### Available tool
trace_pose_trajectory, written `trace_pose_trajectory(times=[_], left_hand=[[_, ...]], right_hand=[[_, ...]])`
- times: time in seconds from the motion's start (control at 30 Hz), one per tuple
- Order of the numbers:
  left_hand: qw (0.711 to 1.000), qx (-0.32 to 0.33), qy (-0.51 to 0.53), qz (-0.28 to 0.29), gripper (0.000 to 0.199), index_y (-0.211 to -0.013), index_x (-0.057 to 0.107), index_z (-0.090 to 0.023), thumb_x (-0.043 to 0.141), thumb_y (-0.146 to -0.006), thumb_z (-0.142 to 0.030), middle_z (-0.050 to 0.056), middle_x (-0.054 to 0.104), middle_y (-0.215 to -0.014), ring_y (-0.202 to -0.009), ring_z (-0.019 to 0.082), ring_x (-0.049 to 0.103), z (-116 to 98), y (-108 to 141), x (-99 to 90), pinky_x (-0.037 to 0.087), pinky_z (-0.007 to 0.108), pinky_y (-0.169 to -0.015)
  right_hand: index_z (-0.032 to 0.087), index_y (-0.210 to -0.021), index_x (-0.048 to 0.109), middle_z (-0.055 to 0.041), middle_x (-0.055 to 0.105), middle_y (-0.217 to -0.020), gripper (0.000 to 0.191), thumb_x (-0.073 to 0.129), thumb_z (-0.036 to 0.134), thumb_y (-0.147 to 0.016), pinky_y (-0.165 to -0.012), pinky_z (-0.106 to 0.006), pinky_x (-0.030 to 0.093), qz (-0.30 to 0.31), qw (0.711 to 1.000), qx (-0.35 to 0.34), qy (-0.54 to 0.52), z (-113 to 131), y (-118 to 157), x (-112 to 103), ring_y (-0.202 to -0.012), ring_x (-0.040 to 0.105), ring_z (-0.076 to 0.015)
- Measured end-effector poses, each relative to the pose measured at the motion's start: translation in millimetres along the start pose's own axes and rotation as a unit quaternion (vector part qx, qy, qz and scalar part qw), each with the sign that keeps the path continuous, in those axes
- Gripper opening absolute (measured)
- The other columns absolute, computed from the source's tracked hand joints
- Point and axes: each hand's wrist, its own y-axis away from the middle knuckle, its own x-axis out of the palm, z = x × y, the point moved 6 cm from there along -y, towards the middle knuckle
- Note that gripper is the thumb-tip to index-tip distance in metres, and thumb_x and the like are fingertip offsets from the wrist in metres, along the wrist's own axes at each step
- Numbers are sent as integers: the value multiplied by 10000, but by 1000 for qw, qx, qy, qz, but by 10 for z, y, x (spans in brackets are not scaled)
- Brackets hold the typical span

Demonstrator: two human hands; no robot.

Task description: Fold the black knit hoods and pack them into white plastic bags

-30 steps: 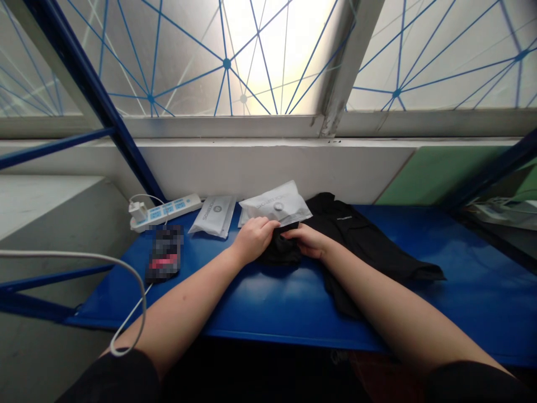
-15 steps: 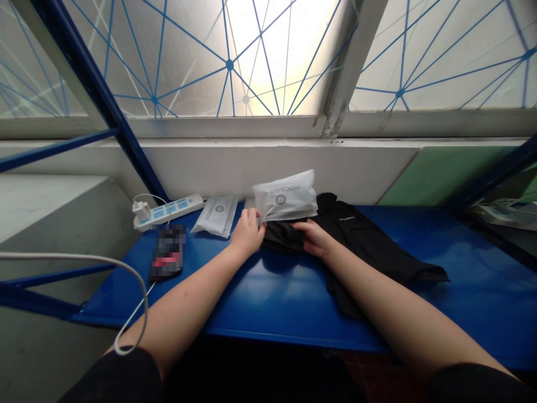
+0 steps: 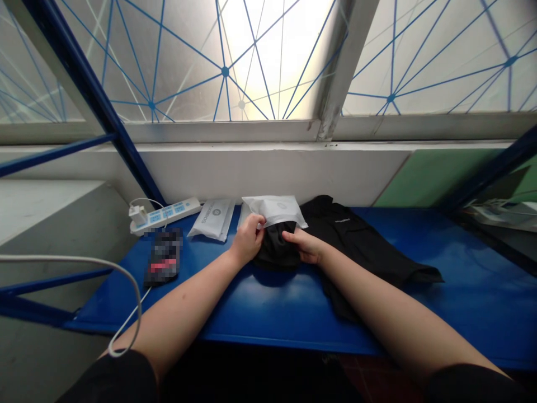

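The white bag [image 3: 274,207] tips lower and looks flatter than a moment ago, when it stood up tall. More of the black bundle [image 3: 276,249] shows now, poking out of the bag's near end, over the blue table [image 3: 251,313]. The left hand [image 3: 247,239] pinches the bag's edge. The right hand [image 3: 308,246] holds the bundle's side, thumb on top. Black clothes [image 3: 361,240] lie to the right.

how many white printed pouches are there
2 visible: one pouch beside the power strip, the other pouch held by the left hand, black fabric at its mouth. Another may be hidden beneath.
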Motion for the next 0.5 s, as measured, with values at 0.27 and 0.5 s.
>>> trace_pose_trajectory(times=[0.27,0.5], left_hand=[[996,-80,-27,5,141,-878,519,-215,544,-805,-97,-24,532,-773,-692,144,505,171,-70,-77,418,264,-686],[996,-65,-47,39,137,-864,532,-220,547,-798,-100,-28,537,-709,-645,147,513,76,-34,-21,416,259,-637]], right_hand=[[148,-1009,726,-83,786,-905,340,797,112,-679,-754,-351,631,-96,993,-71,-24,83,-46,-19,-767,756,-237],[152,-876,719,-73,776,-832,174,756,97,-715,-792,-375,626,-169,978,-89,-85,-26,-137,-137,-781,743,-246]])
